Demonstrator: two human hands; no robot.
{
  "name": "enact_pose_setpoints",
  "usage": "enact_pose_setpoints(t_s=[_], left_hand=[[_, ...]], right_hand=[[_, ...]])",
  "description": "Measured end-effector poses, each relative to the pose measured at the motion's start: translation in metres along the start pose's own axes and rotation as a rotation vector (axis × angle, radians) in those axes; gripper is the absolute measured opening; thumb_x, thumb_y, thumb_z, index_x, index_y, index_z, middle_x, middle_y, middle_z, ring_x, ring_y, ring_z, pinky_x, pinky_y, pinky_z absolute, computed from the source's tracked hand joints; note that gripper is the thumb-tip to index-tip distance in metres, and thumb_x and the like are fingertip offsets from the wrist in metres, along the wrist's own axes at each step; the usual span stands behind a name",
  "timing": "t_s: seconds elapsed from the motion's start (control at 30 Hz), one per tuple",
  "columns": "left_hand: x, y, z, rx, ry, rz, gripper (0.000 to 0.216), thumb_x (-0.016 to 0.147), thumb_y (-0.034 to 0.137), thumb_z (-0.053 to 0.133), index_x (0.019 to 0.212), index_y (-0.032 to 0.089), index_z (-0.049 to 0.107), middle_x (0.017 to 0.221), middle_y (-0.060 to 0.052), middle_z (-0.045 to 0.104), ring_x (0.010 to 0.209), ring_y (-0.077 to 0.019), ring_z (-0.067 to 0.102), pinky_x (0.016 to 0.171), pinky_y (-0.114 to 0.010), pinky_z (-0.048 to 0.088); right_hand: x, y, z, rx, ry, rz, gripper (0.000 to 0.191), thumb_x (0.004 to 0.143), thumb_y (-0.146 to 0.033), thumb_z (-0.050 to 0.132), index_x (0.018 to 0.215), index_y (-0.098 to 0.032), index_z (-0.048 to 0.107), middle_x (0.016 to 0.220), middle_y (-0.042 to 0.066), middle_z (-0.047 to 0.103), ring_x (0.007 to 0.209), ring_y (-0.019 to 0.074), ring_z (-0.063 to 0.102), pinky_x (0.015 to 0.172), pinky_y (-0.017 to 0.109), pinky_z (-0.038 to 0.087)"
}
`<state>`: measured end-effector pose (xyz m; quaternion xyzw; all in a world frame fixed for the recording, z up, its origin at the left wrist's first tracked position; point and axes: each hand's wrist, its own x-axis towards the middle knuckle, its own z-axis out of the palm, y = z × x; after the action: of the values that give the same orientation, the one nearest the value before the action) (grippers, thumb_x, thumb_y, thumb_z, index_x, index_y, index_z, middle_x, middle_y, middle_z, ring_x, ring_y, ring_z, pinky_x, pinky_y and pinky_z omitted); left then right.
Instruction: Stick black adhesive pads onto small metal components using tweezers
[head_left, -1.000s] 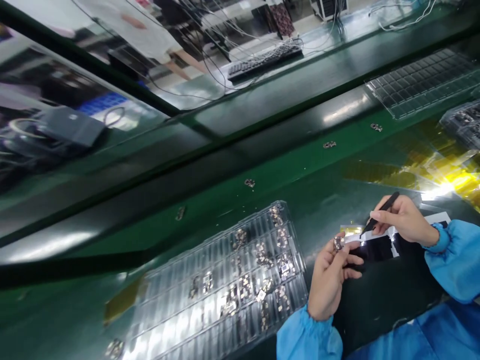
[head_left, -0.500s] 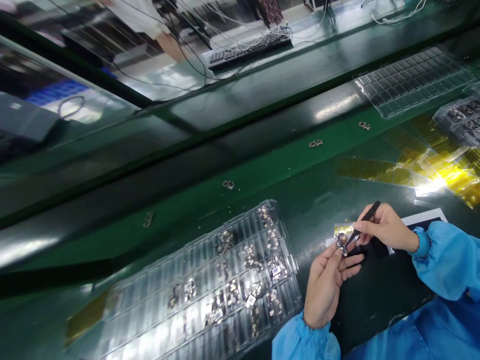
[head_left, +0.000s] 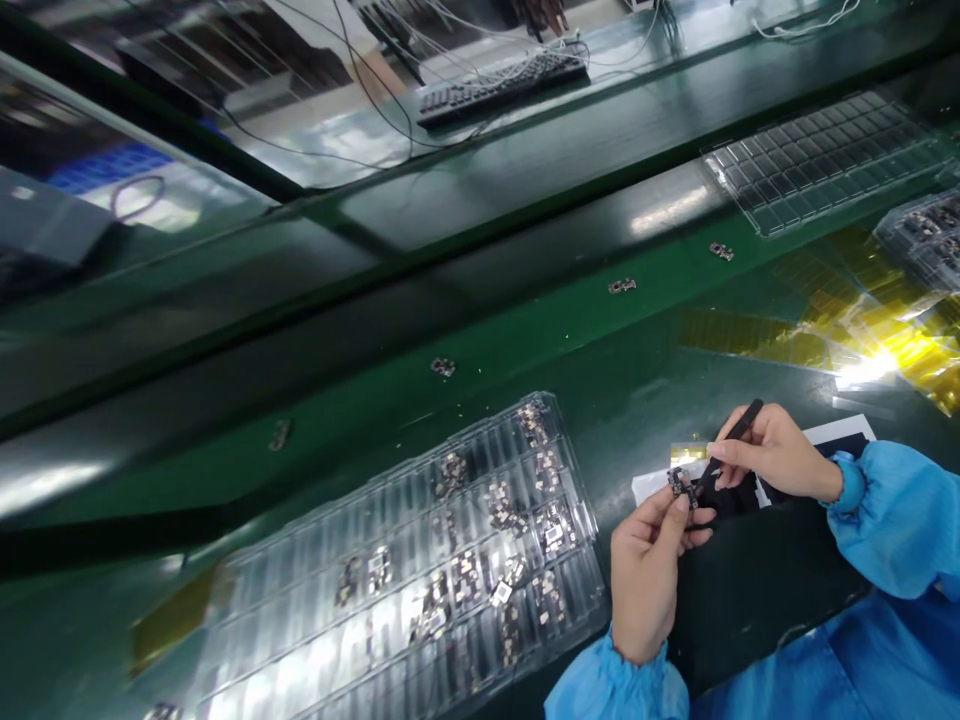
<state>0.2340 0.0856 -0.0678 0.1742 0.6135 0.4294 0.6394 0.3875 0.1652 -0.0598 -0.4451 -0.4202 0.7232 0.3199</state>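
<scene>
My left hand [head_left: 651, 565] pinches a small circuit board [head_left: 681, 484] between thumb and fingers. My right hand [head_left: 776, 452] is closed round a pair of black tweezers [head_left: 741, 424], whose tip reaches down to the board's right side; whether it touches cannot be made out. Just behind the board lies a small piece of yellow film [head_left: 688, 454]. Under both hands are a dark pad and a white sheet [head_left: 649, 487]. To the left of my left hand, a clear compartment tray [head_left: 300, 560] carries several similar boards.
Several single boards lie along the green belt [head_left: 525, 335], one a small board [head_left: 622, 287]. Yellow film strips [head_left: 847, 320] spread at the right, near a clear tray [head_left: 825, 160] and a stack of filled trays [head_left: 926, 235]. A keyboard [head_left: 502, 90] and cables sit beyond the ledge; a person's arm shows there.
The boards on the belt have shifted slightly left, and another has come into view at the lower left. My left hand has turned a little with its board; the tweezers stay beside it.
</scene>
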Motion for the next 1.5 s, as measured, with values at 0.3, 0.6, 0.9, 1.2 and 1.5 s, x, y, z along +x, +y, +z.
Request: enact_pose_setpoints(t_s=[0.3,0.6,0.9,1.2,1.5], left_hand=[[-0.0001,0.0049,0.0018,-0.036,-0.036,-0.027,0.035,0.066,0.030,0.072,0.095,0.011,0.067,0.090,-0.011,0.070,0.073,-0.0181,0.067,0.060,-0.024,0.053],[0.0011,0.0029,0.0008,-0.023,-0.048,-0.026,0.034,0.067,0.030,0.071,0.095,0.010,0.066,0.087,-0.011,0.070,0.076,-0.0195,0.067,0.063,-0.025,0.053],[0.0019,0.0030,0.0010,-0.020,-0.051,-0.026,0.033,0.068,0.030,0.071,0.094,0.010,0.067,0.087,-0.011,0.070,0.074,-0.0181,0.066,0.062,-0.024,0.052],[-0.0001,0.0025,0.0003,-0.019,-0.044,-0.023,0.033,0.067,0.030,0.071,0.093,0.011,0.067,0.087,-0.010,0.071,0.072,-0.0173,0.067,0.062,-0.024,0.052],[0.0022,-0.0009,0.0009,0.016,-0.026,0.006,0.031,0.068,0.028,0.071,0.094,0.011,0.067,0.081,-0.008,0.071,0.067,-0.0149,0.066,0.061,-0.022,0.052]], right_hand=[[0.0028,0.0042,0.0013,-0.040,-0.019,0.022,0.034,0.065,-0.041,0.073,0.069,-0.012,0.055,0.048,0.000,0.061,0.046,0.0126,0.062,0.044,0.021,0.051],[0.0019,0.0020,0.0035,-0.055,-0.019,0.034,0.034,0.065,-0.040,0.073,0.069,-0.012,0.055,0.047,0.000,0.060,0.047,0.0131,0.062,0.044,0.021,0.051],[0.0016,0.0018,0.0036,-0.062,-0.027,0.038,0.033,0.065,-0.040,0.073,0.070,-0.012,0.055,0.049,0.000,0.062,0.046,0.0116,0.060,0.045,0.021,0.050],[0.0019,0.0032,0.0043,-0.048,-0.025,0.042,0.033,0.064,-0.040,0.073,0.069,-0.012,0.055,0.049,0.000,0.062,0.047,0.0120,0.061,0.044,0.021,0.050],[0.0011,0.0040,0.0041,-0.065,-0.027,0.050,0.034,0.064,-0.040,0.073,0.070,-0.012,0.055,0.050,0.001,0.062,0.047,0.0121,0.061,0.045,0.022,0.050]])
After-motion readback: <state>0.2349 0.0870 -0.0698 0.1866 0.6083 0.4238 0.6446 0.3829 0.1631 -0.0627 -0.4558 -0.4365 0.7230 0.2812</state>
